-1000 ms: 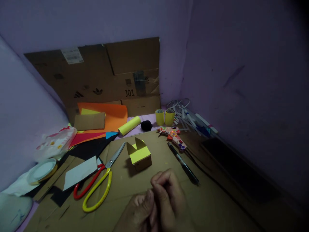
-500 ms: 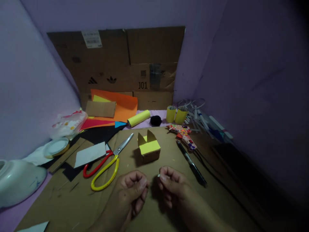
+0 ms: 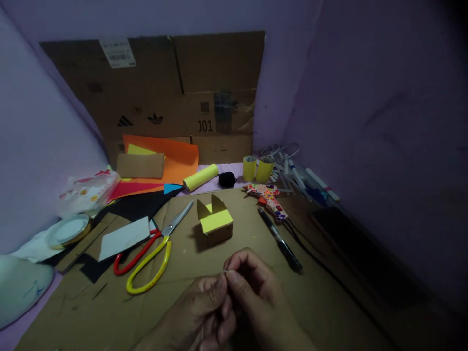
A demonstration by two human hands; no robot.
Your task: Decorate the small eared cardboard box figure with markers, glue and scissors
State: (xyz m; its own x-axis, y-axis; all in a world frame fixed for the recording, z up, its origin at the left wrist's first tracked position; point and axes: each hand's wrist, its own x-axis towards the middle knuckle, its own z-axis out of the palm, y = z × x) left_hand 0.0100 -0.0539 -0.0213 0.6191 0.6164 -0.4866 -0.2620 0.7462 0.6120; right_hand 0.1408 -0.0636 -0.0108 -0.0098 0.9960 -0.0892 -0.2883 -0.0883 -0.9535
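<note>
My left hand (image 3: 204, 304) and my right hand (image 3: 252, 287) meet low in the middle, fingertips pinched together on a tiny pale scrap (image 3: 225, 272) too small to name. Just beyond them on the brown cardboard sheet (image 3: 321, 302) sits a small cardboard box with a yellow top and two pointed flaps (image 3: 215, 225). Scissors with red and yellow handles (image 3: 149, 256) lie to its left, a black pen (image 3: 280, 240) to its right.
A flattened carton (image 3: 164, 92) leans on the purple wall. Orange, red and black paper (image 3: 161, 161), a yellow roll (image 3: 200, 177), two yellow tubes (image 3: 256, 168), a patterned glue gun (image 3: 266, 197), markers (image 3: 307, 183), a tape roll (image 3: 68, 229) and a white bowl (image 3: 18, 287) lie around.
Half a second ago my hands were apart, each loosely curled; they have come back together, pinching at the fingertips. The view has also shifted a little.
</note>
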